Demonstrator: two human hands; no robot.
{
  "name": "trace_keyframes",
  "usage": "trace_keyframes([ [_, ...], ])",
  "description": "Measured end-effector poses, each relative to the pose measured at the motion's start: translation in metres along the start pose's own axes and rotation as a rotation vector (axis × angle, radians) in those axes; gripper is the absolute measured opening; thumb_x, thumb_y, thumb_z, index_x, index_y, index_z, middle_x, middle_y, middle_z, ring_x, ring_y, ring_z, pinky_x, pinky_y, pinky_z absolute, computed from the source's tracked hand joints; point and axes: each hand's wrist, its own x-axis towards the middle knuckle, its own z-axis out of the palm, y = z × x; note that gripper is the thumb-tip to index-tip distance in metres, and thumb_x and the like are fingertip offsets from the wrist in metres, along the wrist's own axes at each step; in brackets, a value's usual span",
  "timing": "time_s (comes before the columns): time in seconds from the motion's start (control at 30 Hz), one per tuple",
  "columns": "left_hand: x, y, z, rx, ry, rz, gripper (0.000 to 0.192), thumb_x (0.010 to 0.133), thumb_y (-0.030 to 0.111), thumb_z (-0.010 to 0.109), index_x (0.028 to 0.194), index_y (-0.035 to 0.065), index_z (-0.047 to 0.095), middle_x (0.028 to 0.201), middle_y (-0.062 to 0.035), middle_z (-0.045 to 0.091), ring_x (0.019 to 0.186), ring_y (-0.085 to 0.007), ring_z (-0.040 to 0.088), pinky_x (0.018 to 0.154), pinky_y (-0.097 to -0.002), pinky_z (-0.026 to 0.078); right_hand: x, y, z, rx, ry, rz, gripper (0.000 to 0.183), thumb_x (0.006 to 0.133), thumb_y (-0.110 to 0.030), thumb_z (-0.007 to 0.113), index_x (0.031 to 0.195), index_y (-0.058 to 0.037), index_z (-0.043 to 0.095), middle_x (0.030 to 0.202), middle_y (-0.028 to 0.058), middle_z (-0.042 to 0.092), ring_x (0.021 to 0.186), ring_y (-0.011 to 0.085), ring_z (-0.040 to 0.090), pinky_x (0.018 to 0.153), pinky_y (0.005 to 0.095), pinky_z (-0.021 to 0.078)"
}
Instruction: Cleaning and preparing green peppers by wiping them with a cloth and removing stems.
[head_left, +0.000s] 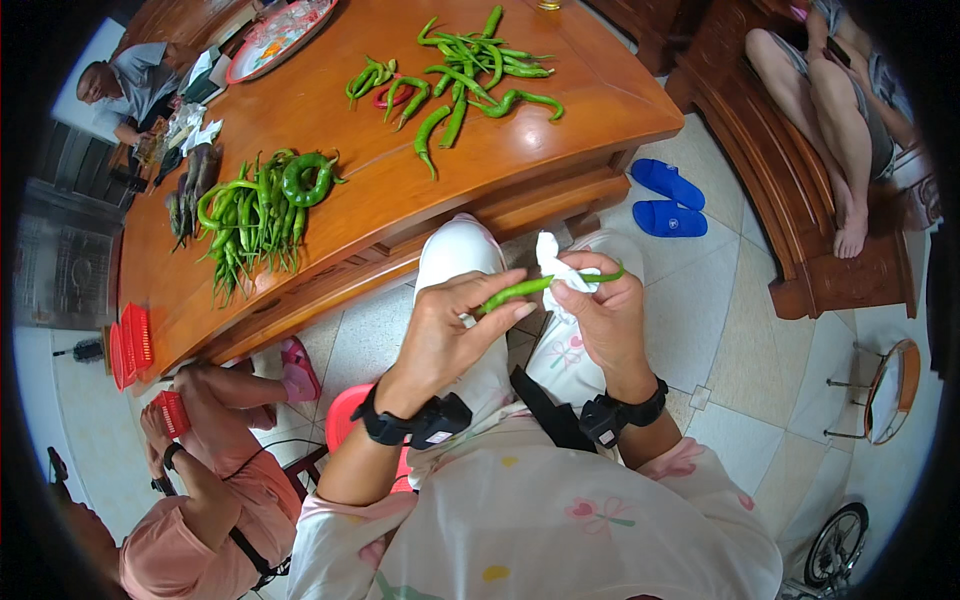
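Note:
A long green chili pepper (526, 289) is held level above my lap. My left hand (457, 322) pinches its thicker end between thumb and fingers. With my right hand (606, 311) I press a crumpled white tissue (556, 264) around the pepper near its thin stem end. On the wooden table (375, 195) before me, a heap of green chili peppers (259, 210) lies to the left. Another loose pile of green peppers (480, 64) is spread farther right, with a red pepper (393, 93) beside it.
Dark eggplants (196, 180) lie beyond the left heap. A round tray (279, 41) stands at the far side, red plastic baskets (133, 341) at the left corner. Seated people are at left, far left and right. Blue slippers (669, 199) and a pink stool (346, 412) are on the floor.

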Motion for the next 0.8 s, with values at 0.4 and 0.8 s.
trace_keyframes([
  [0.4,0.0,0.007,0.008,0.025,-0.104,-0.163,0.017,0.087,0.014,0.062,0.092,-0.001,0.066,0.067,-0.0121,0.062,0.056,-0.0189,0.058,0.054,-0.0312,0.045,-0.001,0.005,-0.006,0.089,-0.062,0.123,0.025,0.082,-0.004,0.068,0.105,0.0022,0.059,0.092,0.0074,0.065,0.078,0.0098,0.062,0.068,0.0211,0.0504],
  [0.8,-0.006,0.001,-0.005,0.153,-0.048,-0.133,0.014,0.078,0.013,0.072,0.081,0.0002,0.069,0.07,-0.0096,0.063,0.056,-0.0166,0.054,0.054,-0.0303,0.044,0.006,-0.001,-0.013,0.17,0.041,0.05,0.027,0.081,0.0,0.067,0.106,0.003,0.058,0.094,0.0101,0.065,0.079,0.012,0.063,0.072,0.0239,0.0525],
])
